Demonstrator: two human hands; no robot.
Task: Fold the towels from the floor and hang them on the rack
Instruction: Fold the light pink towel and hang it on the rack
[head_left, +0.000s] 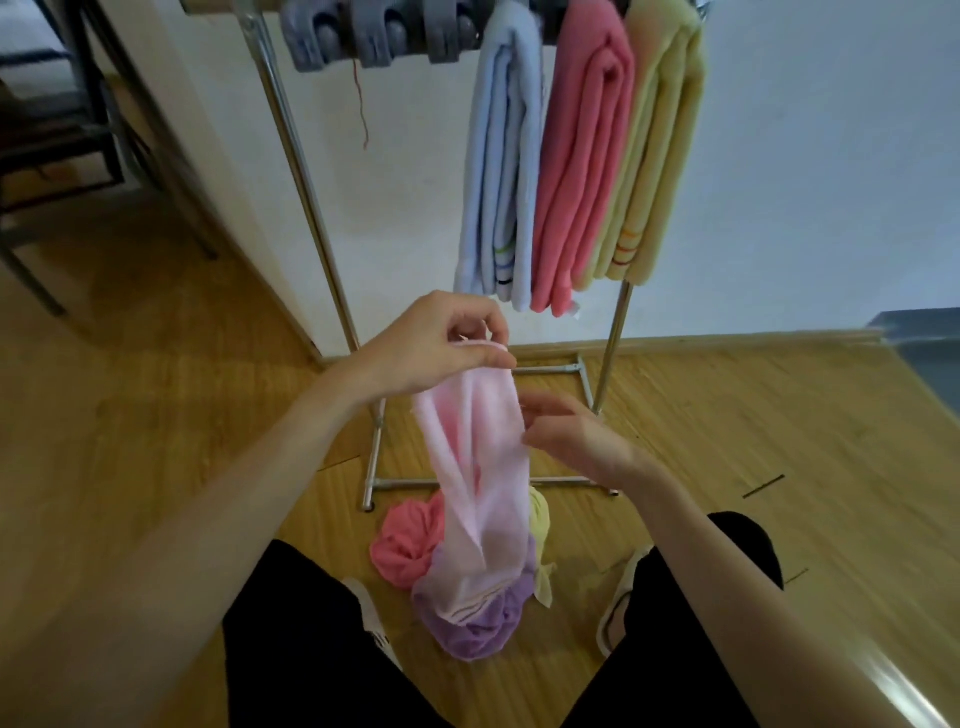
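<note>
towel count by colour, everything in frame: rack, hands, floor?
Light blue towel, on the rack: 1
Coral pink: 2, hung towel and floor towel
Yellow: 2, hung towel and floor towel
Pale pink towel, pinched by the left hand, right hand on its edge: 1
Purple towel, floor: 1
Total: 7

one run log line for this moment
step: folding | left hand: pinches pale pink towel top | right hand: holds its side | rack: three hung | floor: towels left
</note>
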